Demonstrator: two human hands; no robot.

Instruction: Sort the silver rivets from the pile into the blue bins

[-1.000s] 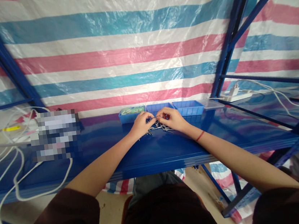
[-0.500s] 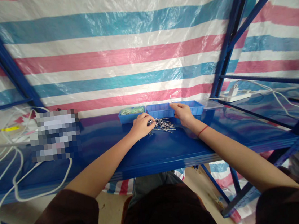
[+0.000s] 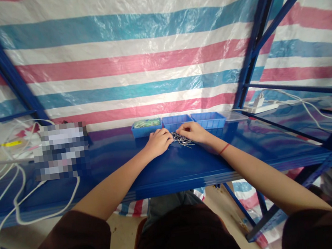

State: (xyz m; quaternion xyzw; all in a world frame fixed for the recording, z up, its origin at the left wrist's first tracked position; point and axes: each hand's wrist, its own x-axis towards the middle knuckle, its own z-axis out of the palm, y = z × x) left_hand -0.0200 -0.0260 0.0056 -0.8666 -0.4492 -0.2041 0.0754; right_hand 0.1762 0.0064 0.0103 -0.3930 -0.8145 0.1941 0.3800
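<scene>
A heap of thin silver metal pins (image 3: 182, 138), perhaps rivets, lies on the blue tabletop between my hands. My left hand (image 3: 158, 141) rests at the heap's left edge with fingers curled together; whatever may be in them is hidden. From the right, my right hand (image 3: 195, 132) reaches to the heap's upper edge, its thumb and forefinger bent into a pinch on something too small to make out. Just behind the heap stand three blue bins: the left bin (image 3: 147, 131) with green packaging in it, the middle bin (image 3: 177, 120) and the right bin (image 3: 209, 121).
At the left lies a pixelated object (image 3: 61, 149) among white cables (image 3: 19, 199). A clear plastic lid (image 3: 236, 116) is beside the right bin, with a white power strip (image 3: 262, 106) farther right. Blue posts (image 3: 256, 36) frame the striped sheet (image 3: 134, 61) behind.
My right hand has come down and left from above the bins to the heap. The thin piece that stuck up from its fingers is no longer visible. My left hand has barely moved.
</scene>
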